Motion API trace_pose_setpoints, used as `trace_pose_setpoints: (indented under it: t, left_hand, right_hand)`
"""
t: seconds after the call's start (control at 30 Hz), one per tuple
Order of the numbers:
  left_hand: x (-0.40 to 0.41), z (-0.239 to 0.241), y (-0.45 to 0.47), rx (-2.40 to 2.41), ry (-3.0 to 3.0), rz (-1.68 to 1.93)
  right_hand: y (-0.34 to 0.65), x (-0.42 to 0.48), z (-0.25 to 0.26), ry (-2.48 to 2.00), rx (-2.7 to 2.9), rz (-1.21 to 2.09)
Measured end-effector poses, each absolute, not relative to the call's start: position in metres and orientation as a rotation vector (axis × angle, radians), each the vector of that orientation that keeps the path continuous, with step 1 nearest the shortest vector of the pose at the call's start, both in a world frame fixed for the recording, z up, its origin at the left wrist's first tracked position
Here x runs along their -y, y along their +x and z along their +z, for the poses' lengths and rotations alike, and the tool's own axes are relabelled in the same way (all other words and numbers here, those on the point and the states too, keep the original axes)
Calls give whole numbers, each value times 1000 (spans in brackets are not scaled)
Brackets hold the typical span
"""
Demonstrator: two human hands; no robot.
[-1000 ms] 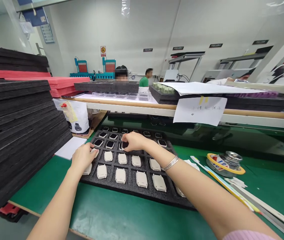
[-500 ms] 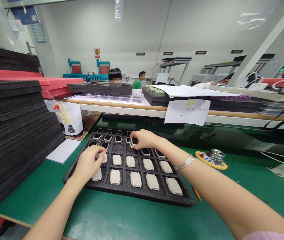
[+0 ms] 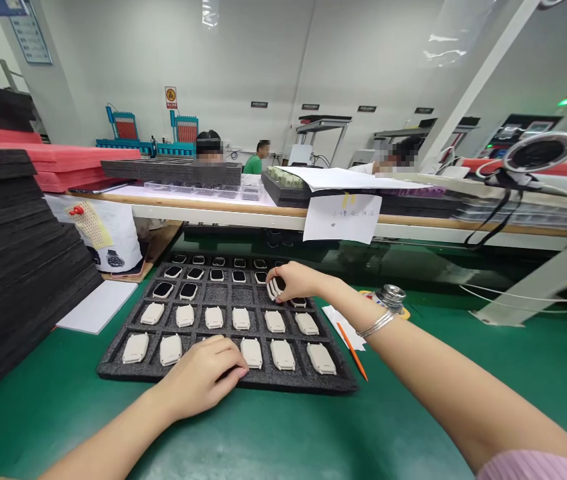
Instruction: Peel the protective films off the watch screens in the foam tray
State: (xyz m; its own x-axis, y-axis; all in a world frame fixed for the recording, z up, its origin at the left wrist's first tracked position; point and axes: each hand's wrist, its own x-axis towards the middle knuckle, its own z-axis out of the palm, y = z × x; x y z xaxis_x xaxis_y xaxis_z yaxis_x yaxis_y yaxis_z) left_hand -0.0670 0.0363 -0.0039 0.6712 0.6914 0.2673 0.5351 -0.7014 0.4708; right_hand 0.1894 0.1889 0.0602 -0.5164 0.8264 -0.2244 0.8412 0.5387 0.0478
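A black foam tray (image 3: 216,293) holds rows of watch cases. The far rows lie with dark screens up; the two near rows show pale backs. In my right hand (image 3: 296,281), thumb and fingers pinch pale watch cases (image 3: 274,289), seemingly two together, above the tray's right half. My left hand (image 3: 208,370) rests over the front edge, fingers loosely extended, covering part of the nearest row. Its fingertips are beside a pale-backed watch case (image 3: 252,353); whether they touch it is unclear. Two pockets in the third row from the front show bare foam.
Black foam sheets (image 3: 8,267) are stacked at left beside a white pad (image 3: 96,307). An orange pen (image 3: 353,352) lies on white paper to the right, near a metal-topped item (image 3: 392,295). A shelf (image 3: 223,210) crosses behind the tray. Co-workers sit beyond.
My left hand has left the second row and come down to the tray's front edge. My right hand now holds what seem two watch cases instead of one. The view has turned right.
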Motion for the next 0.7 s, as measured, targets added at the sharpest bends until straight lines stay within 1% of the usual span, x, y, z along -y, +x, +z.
trace_pose_setpoints:
  t: [0.13, 0.33, 0.53, 0.63, 0.7]
  left_hand:
    - [-36, -2, -66, -963, 2570, 588]
    - [-34, -1, -64, -968, 2595, 553]
    - [-34, -1, -66, -969, 2582, 548]
    - [-33, -2, -64, -984, 2505, 590]
    - [-32, -2, -61, -1002, 2357, 659]
  right_hand:
    - [212, -188, 66, 1504, -2462, -93]
    - [229, -183, 44, 1583, -2452, -172]
    - [229, -157, 40, 1844, -2636, -126]
    - [215, -120, 42, 1995, -2819, -121]
    - [201, -90, 41, 2002, -2968, -192]
